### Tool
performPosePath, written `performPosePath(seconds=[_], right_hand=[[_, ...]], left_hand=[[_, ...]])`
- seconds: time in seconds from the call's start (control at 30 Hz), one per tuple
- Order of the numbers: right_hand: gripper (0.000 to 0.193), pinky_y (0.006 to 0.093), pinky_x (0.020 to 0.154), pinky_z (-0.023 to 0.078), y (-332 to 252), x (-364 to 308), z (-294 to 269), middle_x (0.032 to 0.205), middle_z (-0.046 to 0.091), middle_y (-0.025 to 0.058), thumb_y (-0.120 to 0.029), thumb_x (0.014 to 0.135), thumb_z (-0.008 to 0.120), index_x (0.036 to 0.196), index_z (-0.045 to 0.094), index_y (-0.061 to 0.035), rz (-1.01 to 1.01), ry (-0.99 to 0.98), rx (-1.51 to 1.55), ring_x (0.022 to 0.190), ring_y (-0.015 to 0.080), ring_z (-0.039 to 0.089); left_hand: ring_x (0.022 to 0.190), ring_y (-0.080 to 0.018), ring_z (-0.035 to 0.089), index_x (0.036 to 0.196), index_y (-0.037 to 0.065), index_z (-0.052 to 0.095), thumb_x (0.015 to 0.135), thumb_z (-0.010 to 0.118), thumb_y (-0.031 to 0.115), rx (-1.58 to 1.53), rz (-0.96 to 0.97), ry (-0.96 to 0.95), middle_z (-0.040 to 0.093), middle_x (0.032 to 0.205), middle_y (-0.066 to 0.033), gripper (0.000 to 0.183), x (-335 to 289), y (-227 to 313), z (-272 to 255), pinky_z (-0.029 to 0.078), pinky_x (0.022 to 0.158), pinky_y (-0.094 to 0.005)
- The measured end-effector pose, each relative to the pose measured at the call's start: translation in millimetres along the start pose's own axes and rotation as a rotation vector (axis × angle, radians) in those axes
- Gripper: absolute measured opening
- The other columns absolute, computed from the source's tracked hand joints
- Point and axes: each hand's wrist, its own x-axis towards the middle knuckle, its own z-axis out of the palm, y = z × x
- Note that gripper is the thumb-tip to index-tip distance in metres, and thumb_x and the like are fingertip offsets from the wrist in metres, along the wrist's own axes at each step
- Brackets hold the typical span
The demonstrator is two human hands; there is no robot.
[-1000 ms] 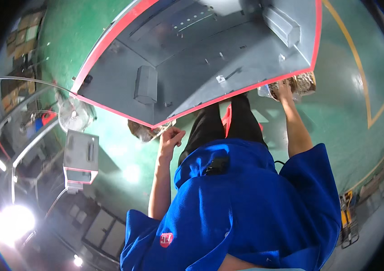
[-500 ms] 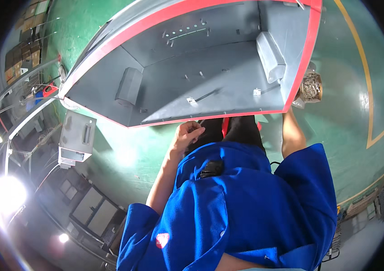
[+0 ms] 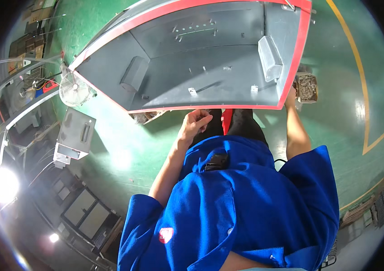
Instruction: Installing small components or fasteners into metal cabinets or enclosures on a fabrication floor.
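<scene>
A large grey metal housing (image 3: 210, 92) with a red rim stands before me, its open side facing up toward me. Inside are two angled grey covers, small white brackets and several studs. My left hand (image 3: 195, 123) hangs just below the near rim, fingers curled in and thumb against them. Whatever they hold, if anything, is too small to make out. At the near right corner my right hand (image 3: 291, 96) is against the outside of the red rim. Its fingers are mostly hidden there.
A carton of small parts (image 3: 307, 87) sits on the green floor beyond my right hand. Another carton (image 3: 147, 117) shows under the housing's left edge. At left are a round fan (image 3: 74, 89), a grey metal box (image 3: 75, 134) and curved metal tubes. A yellow line (image 3: 360, 72) runs at right.
The housing appears a little higher in view, with the fan and left carton now showing beside it. My left hand stays curled near the rim; my right hand shows slightly more beside the corner.
</scene>
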Motion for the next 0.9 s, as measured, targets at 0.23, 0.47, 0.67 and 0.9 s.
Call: performPosePath(seconds=[0.23,0.47,0.67,0.9], right_hand=[[0.012,0.0319,0.046,0.052,-44.4,-39.3,-26.2,0.074,0.067,0.0111,0.004,0.075,0.062,0.084,0.07,0.0013,0.194,-0.034,0.132,0.056,0.0176,0.063],[0.015,0.0314,0.054,0.058,-30.4,-97.1,-32.9,0.077,0.066,0.0076,-0.002,0.081,0.063,0.095,0.067,0.0019,0.228,-0.299,0.497,0.065,0.0172,0.063],[0.019,0.0297,0.065,0.057,-179.2,-230.7,-56.1,0.087,0.065,0.0101,-0.005,0.083,0.063,0.099,0.064,0.0059,0.055,-0.651,0.596,0.075,0.0163,0.065],[0.01,0.0303,0.064,0.053,-309.8,-320.8,-13.7,0.087,0.06,0.0112,-0.003,0.079,0.06,0.087,0.065,0.0006,-0.656,-0.685,0.122,0.076,0.0204,0.064]], left_hand=[[0.061,-0.0068,0.053,0.093,0.002,0.058,0.086,0.063,0.017,-0.063,0.011,-0.129,0.056,0.073,-0.0001,0.017,-18.6,-25.6,-8.5,0.043,0.056,-0.0204],[0.081,-0.015,0.061,0.104,-0.003,0.059,0.093,0.054,0.021,-0.151,-0.027,-0.414,0.061,0.089,-0.0084,0.027,-34.9,-21.4,1.7,0.051,0.075,-0.0274],[0.093,-0.0213,0.061,0.108,-0.006,0.057,0.096,0.044,0.037,-0.239,-0.061,-0.59,0.062,0.099,-0.0134,0.046,-39.4,-40.3,1.7,0.05,0.085,-0.034],[0.077,-0.0182,0.061,0.092,0.003,0.063,0.097,0.034,0.048,-0.7,-0.247,-1.112,0.065,0.084,-0.0075,0.053,-26.3,-81.7,-21.7,0.049,0.076,-0.0298]])
